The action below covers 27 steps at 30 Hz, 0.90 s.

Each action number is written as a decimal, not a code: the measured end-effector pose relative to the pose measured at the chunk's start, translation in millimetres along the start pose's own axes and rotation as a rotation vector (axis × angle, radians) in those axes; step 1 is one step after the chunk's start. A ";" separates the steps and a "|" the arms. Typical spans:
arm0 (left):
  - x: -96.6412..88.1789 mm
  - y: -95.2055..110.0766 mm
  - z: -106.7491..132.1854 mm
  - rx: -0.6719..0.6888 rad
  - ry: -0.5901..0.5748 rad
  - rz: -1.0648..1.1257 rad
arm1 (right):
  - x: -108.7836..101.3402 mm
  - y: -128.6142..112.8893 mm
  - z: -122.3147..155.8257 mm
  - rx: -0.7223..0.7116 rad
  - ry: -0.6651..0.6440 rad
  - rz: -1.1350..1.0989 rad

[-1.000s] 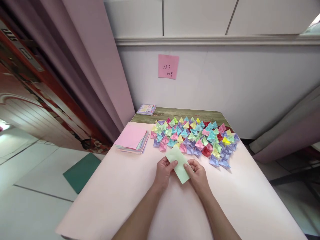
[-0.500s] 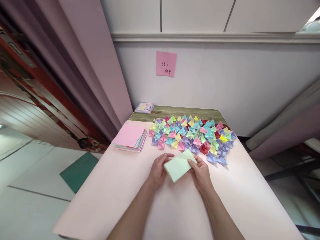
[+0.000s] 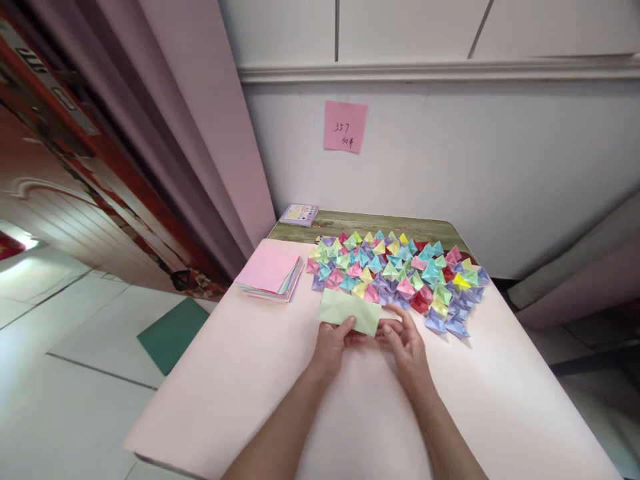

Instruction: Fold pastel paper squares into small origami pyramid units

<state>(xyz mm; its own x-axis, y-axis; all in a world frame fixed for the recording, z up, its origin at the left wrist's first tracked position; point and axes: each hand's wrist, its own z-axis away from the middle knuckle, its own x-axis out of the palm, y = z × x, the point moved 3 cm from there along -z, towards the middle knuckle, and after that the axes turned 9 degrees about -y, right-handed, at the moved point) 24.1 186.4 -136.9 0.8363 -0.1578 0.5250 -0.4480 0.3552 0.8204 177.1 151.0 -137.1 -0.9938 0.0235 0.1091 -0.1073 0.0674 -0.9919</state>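
My left hand (image 3: 331,347) is closed on a pale green sheet of folded paper (image 3: 345,311), its thumb lying on top and its other fingers underneath. The paper is held above the table, long side running left to right. At the paper's right end is my right hand (image 3: 406,343), fingers apart and slightly curled, the fingertips at or just beside the edge; contact is hard to make out. Beyond the hands stand many small folded paper pieces (image 3: 393,272) with pointed tops, in blue, green, yellow, pink, red and purple.
A stack of coloured paper (image 3: 267,268), pink on top, lies on the left of the pale table (image 3: 240,373). Behind it is a small pile of printed packs (image 3: 299,213). A pink note (image 3: 345,127) is stuck to the wall. A green square (image 3: 175,333) lies on the floor.
The green paper has been turned from slanting to nearly level. My left thumb has come onto its top, while my right thumb has left it. The view has shifted slightly left.
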 end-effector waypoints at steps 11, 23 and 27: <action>-4.4 3.0 5.5 -0.115 -0.146 -0.168 | -10.7 -2.0 3.5 -0.233 -0.201 0.441; -6.3 2.7 4.8 -0.105 -0.123 -0.112 | -8.3 -1.3 3.7 -0.179 -0.069 0.353; -3.9 2.7 5.2 -0.078 -0.115 -0.065 | -2.1 4.9 3.6 -0.049 0.053 0.204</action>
<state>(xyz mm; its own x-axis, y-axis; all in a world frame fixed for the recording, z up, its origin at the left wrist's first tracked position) 18.0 183.1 -135.6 0.8190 -0.2856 0.4977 -0.3646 0.4108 0.8357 178.5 147.7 -142.5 -0.9916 0.0943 -0.0888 0.0985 0.1043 -0.9896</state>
